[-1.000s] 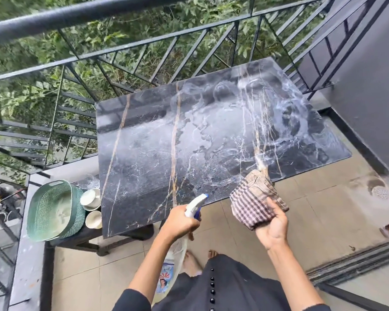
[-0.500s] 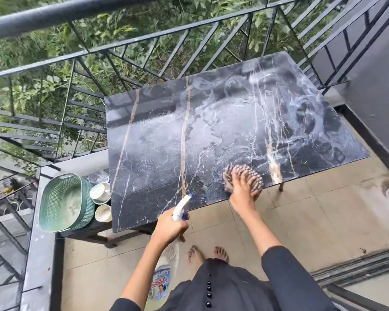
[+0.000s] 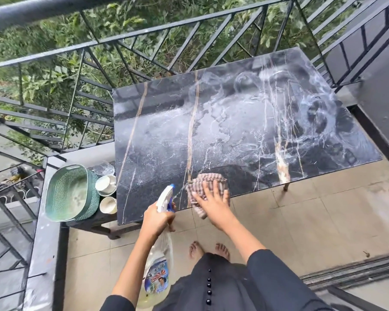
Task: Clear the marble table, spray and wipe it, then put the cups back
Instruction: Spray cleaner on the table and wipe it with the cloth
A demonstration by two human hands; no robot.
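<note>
On my head-camera feed, the right hand (image 3: 213,198) lies flat with fingers spread, pressing a checked cloth (image 3: 208,178) onto the near edge of the black marble table (image 3: 234,122), whose top is streaked with wet smears. The left hand (image 3: 158,217) is clenched round the neck of a spray bottle (image 3: 158,277), just off that edge. Two white cups (image 3: 105,182) sit on a low stand (image 3: 92,218) left of the table, beside a green basket (image 3: 70,194).

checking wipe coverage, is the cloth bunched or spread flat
Bunched: the cloth lies crumpled under the right hand, overhanging the table.
</note>
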